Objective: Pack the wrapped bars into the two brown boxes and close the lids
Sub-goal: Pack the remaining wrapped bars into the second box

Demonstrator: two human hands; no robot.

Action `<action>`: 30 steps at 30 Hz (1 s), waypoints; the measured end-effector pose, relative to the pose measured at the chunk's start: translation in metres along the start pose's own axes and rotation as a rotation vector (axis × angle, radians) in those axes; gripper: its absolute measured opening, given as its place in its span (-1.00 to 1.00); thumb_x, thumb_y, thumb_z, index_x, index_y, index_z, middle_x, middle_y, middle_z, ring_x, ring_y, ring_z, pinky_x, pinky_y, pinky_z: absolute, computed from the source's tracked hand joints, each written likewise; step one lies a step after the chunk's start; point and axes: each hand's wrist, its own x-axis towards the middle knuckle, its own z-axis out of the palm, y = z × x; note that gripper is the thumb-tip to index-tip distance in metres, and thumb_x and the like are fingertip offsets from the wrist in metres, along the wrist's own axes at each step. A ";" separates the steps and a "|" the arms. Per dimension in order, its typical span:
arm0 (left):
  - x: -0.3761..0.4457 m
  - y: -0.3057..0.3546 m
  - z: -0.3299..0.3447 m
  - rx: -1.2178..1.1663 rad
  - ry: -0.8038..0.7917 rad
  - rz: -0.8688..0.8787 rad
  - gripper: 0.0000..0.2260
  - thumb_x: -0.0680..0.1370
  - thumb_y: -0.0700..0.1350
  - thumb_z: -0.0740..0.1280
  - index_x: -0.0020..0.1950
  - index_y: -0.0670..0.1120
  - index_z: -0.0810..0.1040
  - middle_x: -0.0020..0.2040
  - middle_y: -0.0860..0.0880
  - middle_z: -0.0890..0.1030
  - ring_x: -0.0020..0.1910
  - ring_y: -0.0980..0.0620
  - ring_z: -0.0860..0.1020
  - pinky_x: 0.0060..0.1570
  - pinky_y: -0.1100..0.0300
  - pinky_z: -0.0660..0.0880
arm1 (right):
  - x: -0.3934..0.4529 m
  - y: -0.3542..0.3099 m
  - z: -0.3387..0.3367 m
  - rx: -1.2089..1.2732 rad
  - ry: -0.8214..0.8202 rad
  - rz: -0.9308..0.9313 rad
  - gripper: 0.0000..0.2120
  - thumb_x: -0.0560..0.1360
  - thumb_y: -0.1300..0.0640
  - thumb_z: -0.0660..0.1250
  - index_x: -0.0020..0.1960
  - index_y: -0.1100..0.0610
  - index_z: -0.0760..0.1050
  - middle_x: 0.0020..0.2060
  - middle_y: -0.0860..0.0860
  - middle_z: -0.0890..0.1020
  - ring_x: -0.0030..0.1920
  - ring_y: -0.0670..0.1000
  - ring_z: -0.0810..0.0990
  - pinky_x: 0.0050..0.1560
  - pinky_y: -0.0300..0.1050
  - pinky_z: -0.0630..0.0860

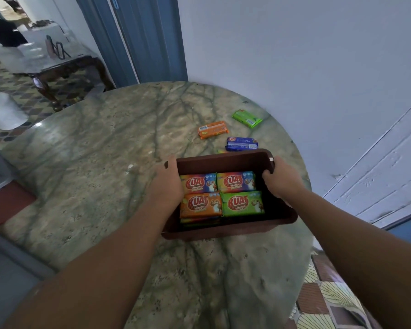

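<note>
1. I have the brown box (226, 162) by its two short sides: my left hand (167, 184) is curled over the left rim and my right hand (281, 180) is wrapped round the far right corner, fingers hooked over the edge. Both hands are grasping the box and nothing else.

2. The box sits near the right part of the round marble table (100, 162), open at the top. I see no lid on it, and only this one box is in view.

3. Inside, four wrapped bars show face up in two rows: two rainbow-coloured ones at the back, an orange one (201, 205) and a green one (243, 203) at the front. More seem to lie beneath them, though the shadow at the near wall leaves me unsure.

4. Loose on the table beyond the far wall lie an orange bar (213, 129), a green bar (247, 118) and a blue bar (242, 143), the blue one just beside the box.

5. I judge the loaded box to be fairly heavy and its walls rigid, so holding opposite rims should keep it level; tipped, the glossy wrappers would likely slide.

6. The loose bars look firm and slick, so I would pinch each across its long edges, not its flat faces.
</note>
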 end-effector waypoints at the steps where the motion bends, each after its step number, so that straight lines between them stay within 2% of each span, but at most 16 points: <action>1: 0.001 0.005 0.002 -0.010 -0.003 0.005 -0.55 0.59 -0.08 0.30 0.46 0.04 0.27 0.21 -0.22 0.50 0.09 -0.21 0.57 -0.05 -0.04 0.52 | -0.001 0.004 -0.003 -0.002 0.018 0.008 -0.75 0.61 0.07 0.27 0.25 0.11 0.42 0.00 0.08 0.59 -0.07 0.12 0.48 -0.07 -0.01 0.41; 4: 0.002 0.017 0.006 0.011 -0.015 0.024 -0.54 0.59 -0.08 0.32 0.46 0.02 0.29 0.20 -0.19 0.51 0.10 -0.19 0.56 -0.08 -0.02 0.51 | -0.005 0.015 -0.010 0.000 0.044 0.029 -0.83 0.61 0.07 0.28 0.18 0.07 0.41 -0.03 0.04 0.57 -0.09 0.10 0.48 -0.15 -0.06 0.37; 7: 0.004 0.021 0.008 -0.008 -0.038 0.046 -0.53 0.58 -0.07 0.33 0.46 0.02 0.28 0.22 -0.19 0.51 0.10 -0.20 0.57 0.01 -0.12 0.59 | -0.009 0.021 -0.013 0.002 0.055 0.036 -0.84 0.60 0.06 0.27 0.16 0.06 0.41 0.00 0.06 0.59 -0.09 0.09 0.49 -0.18 -0.07 0.36; 10: 0.007 0.026 0.007 0.089 -0.053 0.029 -0.53 0.62 0.00 0.24 0.52 -0.01 0.26 0.35 -0.24 0.44 0.31 -0.26 0.45 0.23 -0.17 0.48 | -0.010 0.022 -0.014 0.016 0.059 0.040 -0.74 0.57 0.01 0.27 0.22 0.07 0.44 0.05 0.06 0.62 -0.06 0.10 0.53 -0.08 -0.02 0.42; 12: 0.012 0.034 0.003 0.181 -0.009 0.052 -0.55 0.64 0.09 0.14 0.50 -0.04 0.33 0.44 -0.26 0.35 0.42 -0.27 0.31 0.37 -0.18 0.35 | -0.011 0.016 -0.016 0.035 0.059 0.060 -0.66 0.57 -0.09 0.25 0.25 0.08 0.45 0.06 0.03 0.56 -0.01 0.11 0.53 -0.05 0.00 0.43; 14: 0.020 0.047 -0.003 0.205 0.059 0.122 -0.57 0.63 0.11 0.11 0.42 -0.06 0.43 0.45 -0.24 0.32 0.43 -0.25 0.27 0.40 -0.18 0.29 | -0.009 0.008 -0.022 0.025 0.108 0.054 -0.55 0.59 -0.20 0.18 0.31 0.09 0.44 0.12 0.07 0.47 0.15 0.19 0.50 0.09 0.07 0.43; 17: 0.042 0.071 -0.010 0.143 0.083 0.219 -0.66 0.64 0.07 0.14 0.31 -0.08 0.47 0.33 -0.21 0.43 0.32 -0.23 0.36 0.28 -0.12 0.36 | 0.005 -0.008 -0.033 0.016 0.180 -0.001 -0.54 0.63 -0.20 0.17 0.38 0.07 0.44 0.30 0.17 0.46 0.34 0.24 0.41 0.33 0.16 0.36; 19: 0.062 0.088 -0.012 0.072 0.036 0.289 -0.75 0.63 0.04 0.20 0.20 -0.04 0.50 0.19 -0.16 0.51 0.22 -0.20 0.45 0.17 -0.09 0.43 | 0.022 -0.018 -0.040 -0.012 0.167 -0.077 -0.58 0.64 -0.17 0.17 0.36 0.05 0.49 0.30 0.17 0.48 0.32 0.24 0.44 0.33 0.14 0.38; 22: 0.088 0.109 -0.011 0.031 -0.046 0.345 -0.92 0.59 -0.04 0.29 -0.01 0.05 0.58 0.02 -0.03 0.59 0.03 -0.12 0.58 0.01 -0.04 0.54 | 0.056 -0.030 -0.043 -0.115 0.098 -0.180 -0.66 0.61 -0.14 0.16 0.20 -0.02 0.60 0.17 0.09 0.60 0.17 0.19 0.57 0.22 0.10 0.52; 24: 0.103 0.119 -0.007 0.060 -0.115 0.381 -0.90 0.60 -0.11 0.34 0.04 0.02 0.63 0.06 -0.03 0.62 0.04 -0.07 0.58 0.06 -0.01 0.54 | 0.079 -0.036 -0.041 -0.117 0.039 -0.189 -0.72 0.57 -0.13 0.20 0.11 -0.08 0.63 0.07 0.04 0.66 0.07 0.11 0.62 0.11 0.03 0.57; 27: 0.125 0.132 0.004 0.118 -0.272 0.395 -0.84 0.58 -0.15 0.41 0.16 -0.03 0.65 0.13 -0.04 0.63 0.14 -0.05 0.57 0.12 0.09 0.51 | 0.111 -0.040 -0.035 -0.169 -0.109 -0.234 -0.78 0.60 0.02 0.26 0.16 -0.02 0.64 0.11 0.05 0.68 0.09 0.09 0.62 0.01 -0.09 0.48; 30: 0.143 0.141 0.025 0.200 -0.447 0.385 -0.64 0.50 -0.06 0.55 0.27 -0.01 0.61 0.24 -0.06 0.61 0.16 -0.06 0.56 0.11 0.12 0.50 | 0.139 -0.038 -0.027 -0.288 -0.211 -0.279 -0.72 0.62 0.08 0.30 0.29 0.00 0.62 0.28 0.08 0.62 0.27 0.12 0.56 0.18 -0.08 0.45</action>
